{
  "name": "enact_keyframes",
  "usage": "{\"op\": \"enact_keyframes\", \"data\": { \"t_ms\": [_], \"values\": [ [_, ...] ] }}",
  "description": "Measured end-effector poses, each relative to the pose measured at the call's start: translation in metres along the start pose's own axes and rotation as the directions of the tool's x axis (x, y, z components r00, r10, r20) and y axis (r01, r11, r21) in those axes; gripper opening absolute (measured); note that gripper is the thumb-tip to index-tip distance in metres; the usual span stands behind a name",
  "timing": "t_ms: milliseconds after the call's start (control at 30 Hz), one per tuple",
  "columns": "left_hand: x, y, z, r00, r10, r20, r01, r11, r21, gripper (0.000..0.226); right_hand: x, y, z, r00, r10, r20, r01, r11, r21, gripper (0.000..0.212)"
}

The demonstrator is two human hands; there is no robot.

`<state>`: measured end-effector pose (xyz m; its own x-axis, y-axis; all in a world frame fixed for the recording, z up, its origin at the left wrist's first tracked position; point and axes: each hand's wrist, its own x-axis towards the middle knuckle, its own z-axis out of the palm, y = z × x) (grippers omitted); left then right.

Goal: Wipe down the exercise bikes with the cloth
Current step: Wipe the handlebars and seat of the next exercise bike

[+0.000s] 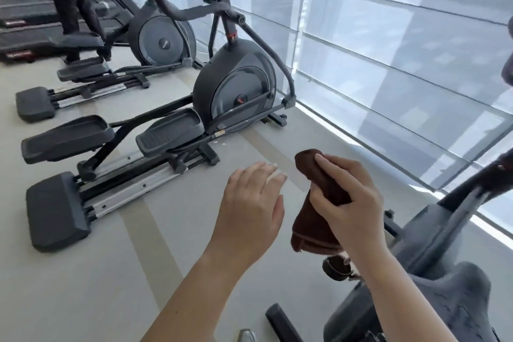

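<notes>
Status: no wiping contact at present. The right hand (349,200) grips the cloth (316,219), fingers curled round its bunched middle. The cloth hangs in the air just left of the bike (433,244) and appears clear of it. The left hand (249,216) is spread, fingers straight, holding nothing, farther left of the bike. No surface shows streaks, so completed work cannot be determined. Judged outstanding: the seat (458,300) and frame, then possibly the ellipticals (233,86) well left of the bike.
</notes>
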<state>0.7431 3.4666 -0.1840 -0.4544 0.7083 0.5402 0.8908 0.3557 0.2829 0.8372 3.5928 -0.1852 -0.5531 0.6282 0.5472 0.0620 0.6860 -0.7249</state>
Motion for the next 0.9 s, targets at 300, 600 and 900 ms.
{"op": "enact_keyframes", "data": {
  "t_ms": [300, 600, 900],
  "values": [
    [0.104, -0.087, 0.039, 0.994, 0.099, 0.036, -0.093, 0.986, -0.138, 0.031, 0.086, 0.02, 0.063, 0.988, 0.065, -0.143, -0.084, 0.988, -0.128, 0.04],
    [0.209, -0.18, 0.078, 0.944, 0.325, 0.052, -0.295, 0.904, -0.31, 0.031, 0.166, 0.029, 0.131, 0.922, 0.097, -0.376, -0.219, 0.929, -0.297, 0.039],
    [0.286, -0.2, 0.111, 0.851, 0.526, 0.006, -0.455, 0.742, -0.493, 0.033, 0.218, 0.033, 0.157, 0.822, 0.119, -0.557, -0.345, 0.882, -0.322, 0.039]
  ]
}}
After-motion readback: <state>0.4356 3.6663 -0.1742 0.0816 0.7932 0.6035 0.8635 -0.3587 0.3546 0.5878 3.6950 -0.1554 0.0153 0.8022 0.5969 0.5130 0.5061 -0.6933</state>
